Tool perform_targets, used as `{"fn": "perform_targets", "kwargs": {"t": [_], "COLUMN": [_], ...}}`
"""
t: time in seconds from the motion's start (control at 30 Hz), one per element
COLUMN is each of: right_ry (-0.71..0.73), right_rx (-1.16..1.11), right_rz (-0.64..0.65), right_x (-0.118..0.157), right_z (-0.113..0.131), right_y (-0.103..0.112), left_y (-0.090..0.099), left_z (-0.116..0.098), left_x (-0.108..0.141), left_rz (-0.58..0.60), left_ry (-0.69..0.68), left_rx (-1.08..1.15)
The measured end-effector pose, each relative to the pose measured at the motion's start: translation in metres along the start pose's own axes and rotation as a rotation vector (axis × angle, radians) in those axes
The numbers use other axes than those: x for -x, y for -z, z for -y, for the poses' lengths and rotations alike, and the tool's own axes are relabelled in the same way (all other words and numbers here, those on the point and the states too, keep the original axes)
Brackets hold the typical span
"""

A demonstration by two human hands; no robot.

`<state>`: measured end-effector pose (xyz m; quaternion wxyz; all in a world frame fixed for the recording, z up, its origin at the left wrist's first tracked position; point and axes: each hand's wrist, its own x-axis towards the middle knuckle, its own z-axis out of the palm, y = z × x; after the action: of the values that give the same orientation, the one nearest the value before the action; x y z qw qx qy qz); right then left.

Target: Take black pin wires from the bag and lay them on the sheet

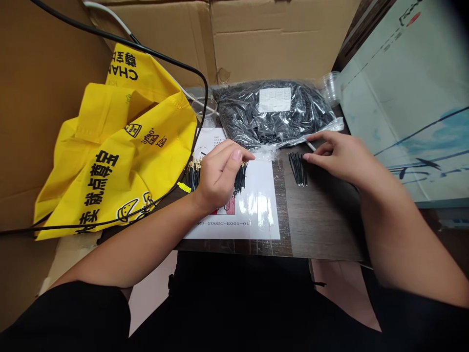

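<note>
My left hand [222,173] is closed over the printed sheet [262,205], its fingers curled and the thumb against the index finger. Whatever it may hold is hidden. Beneath and beside it lies a row of short black wires [240,178] with gold-coloured terminals at their far ends. On the dark table, my right hand [339,156] has its thumb and index finger apart. The thumb tip is at the edge of a small bunch of black wires [298,168]. Between thumb and index finger shows a short white stick-like piece [310,145]; whether the hand grips it, I cannot tell.
Behind the hands lies a clear plastic bag [238,117] full of black wires, with a white label [274,99]. A yellow bag [154,166] covers the left side, crossed by a black cable [206,98]. Cardboard [282,39] stands behind; a pale printed box [403,122] stands right.
</note>
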<state>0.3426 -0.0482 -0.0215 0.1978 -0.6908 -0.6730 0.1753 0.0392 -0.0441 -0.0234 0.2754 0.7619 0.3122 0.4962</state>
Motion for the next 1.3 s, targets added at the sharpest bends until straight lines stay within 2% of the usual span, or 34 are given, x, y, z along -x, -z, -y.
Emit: {"fn": "perform_targets", "kwargs": {"t": [0.17,0.27,0.37,0.5,0.6,0.73,0.9,1.13,1.3], "right_ry": [0.031,0.088,0.36,0.789,0.963,0.957,1.025,1.134,1.107], "right_rx": [0.014,0.038,0.08,0.203,0.27,0.236,0.26,0.391,0.312], "right_rz": [-0.021,-0.123,-0.138,0.092,0.179,0.138,0.026,-0.047,-0.021], "right_x": [0.001,0.001,0.001,-0.004,-0.012,-0.025,-0.031,-0.029,-0.028], "right_z": [0.001,0.009,0.027,0.062,0.085,0.101,0.101,0.095,0.094], "right_y": [0.001,-0.001,-0.011,-0.034,-0.053,-0.067,-0.07,-0.063,-0.055], "left_y": [-0.001,-0.001,-0.001,-0.001,-0.002,-0.003,-0.003,-0.003,-0.002], "left_z": [0.0,0.0,0.0,0.001,0.002,0.003,0.002,0.002,0.001], "left_x": [0.001,0.001,0.001,0.001,0.001,0.0,0.0,0.0,-0.002], "left_rz": [-0.012,-0.028,-0.039,-0.053,-0.055,-0.064,-0.066,-0.059,-0.057], "left_ry": [0.013,0.023,0.03,0.033,0.033,0.004,0.002,-0.003,-0.006], "left_rx": [0.0,0.009,0.021,0.039,0.035,0.035,0.03,-0.021,-0.077]}}
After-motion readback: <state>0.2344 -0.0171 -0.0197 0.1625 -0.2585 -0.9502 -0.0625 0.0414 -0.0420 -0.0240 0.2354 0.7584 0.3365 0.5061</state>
